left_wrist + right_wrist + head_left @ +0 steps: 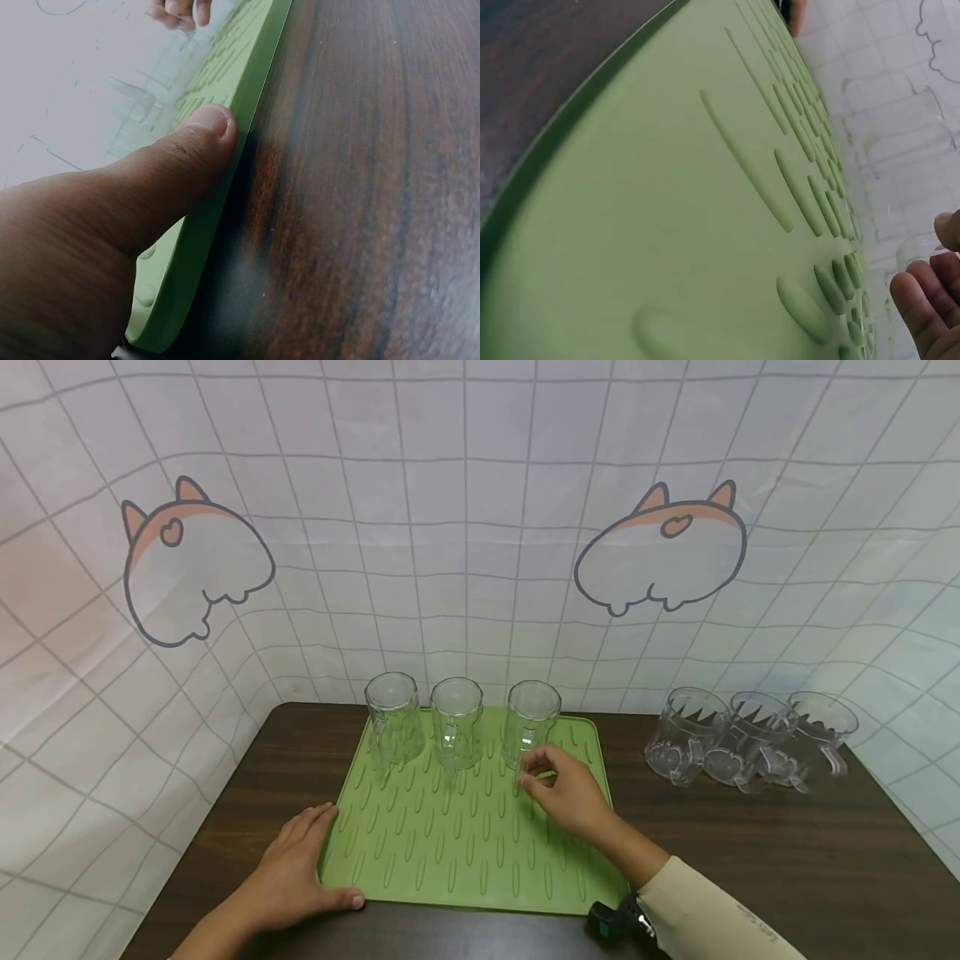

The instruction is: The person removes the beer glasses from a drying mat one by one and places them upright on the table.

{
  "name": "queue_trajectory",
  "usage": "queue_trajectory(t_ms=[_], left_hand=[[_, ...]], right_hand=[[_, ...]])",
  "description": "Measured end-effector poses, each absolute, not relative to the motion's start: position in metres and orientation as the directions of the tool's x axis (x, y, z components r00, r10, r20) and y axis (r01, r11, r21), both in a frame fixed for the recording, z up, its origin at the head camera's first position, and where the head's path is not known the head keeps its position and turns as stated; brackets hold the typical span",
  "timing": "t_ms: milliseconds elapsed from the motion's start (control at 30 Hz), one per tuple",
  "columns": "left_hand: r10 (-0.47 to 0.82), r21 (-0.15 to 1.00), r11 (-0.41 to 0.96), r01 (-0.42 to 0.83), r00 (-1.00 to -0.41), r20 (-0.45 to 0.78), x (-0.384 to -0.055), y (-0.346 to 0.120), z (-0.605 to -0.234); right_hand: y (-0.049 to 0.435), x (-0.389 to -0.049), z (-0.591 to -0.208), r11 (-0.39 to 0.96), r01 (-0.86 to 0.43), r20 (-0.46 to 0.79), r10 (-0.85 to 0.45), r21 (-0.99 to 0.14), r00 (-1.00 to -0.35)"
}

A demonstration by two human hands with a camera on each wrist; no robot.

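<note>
A row of three clear glass mugs stands along the back of a ribbed green mat: a left mug, a middle mug and a right mug. My right hand is at the right mug, thumb and fingers curled about its handle. At the mat's front left corner lies my left hand, its fingers stretched along the left side. The left thumb rests on the front rim of the mat in the left wrist view.
Three more glass mugs stand close together on the right of the dark wooden table, one of them a nearer-left mug. A white gridded cloth with cartoon animals hangs behind and at both sides.
</note>
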State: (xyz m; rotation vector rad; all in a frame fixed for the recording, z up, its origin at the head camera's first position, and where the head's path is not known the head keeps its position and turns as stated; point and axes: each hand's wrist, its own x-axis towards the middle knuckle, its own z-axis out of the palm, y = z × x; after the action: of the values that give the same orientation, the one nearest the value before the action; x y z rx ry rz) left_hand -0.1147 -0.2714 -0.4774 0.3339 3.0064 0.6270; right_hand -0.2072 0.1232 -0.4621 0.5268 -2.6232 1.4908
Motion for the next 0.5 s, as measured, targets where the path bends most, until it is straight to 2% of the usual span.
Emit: queue_trajectory(t_ms=[267, 500], left_hand=[[0.220, 0.398, 0.895, 0.201, -0.976, -0.002, -0.1146, -0.2717, -0.4776], [0.221, 0.394, 0.896, 0.204, -0.975, 0.003, -0.1144, -0.2715, -0.4777]], right_hand=[[0.1218, -0.2108, -0.4653, 0.493, -0.327, 0.251, -0.215, -0.806, -0.944], [0.1248, -0.2091, -0.4650, 0.489, -0.397, 0.323, -0.233, -0.776, -0.917]])
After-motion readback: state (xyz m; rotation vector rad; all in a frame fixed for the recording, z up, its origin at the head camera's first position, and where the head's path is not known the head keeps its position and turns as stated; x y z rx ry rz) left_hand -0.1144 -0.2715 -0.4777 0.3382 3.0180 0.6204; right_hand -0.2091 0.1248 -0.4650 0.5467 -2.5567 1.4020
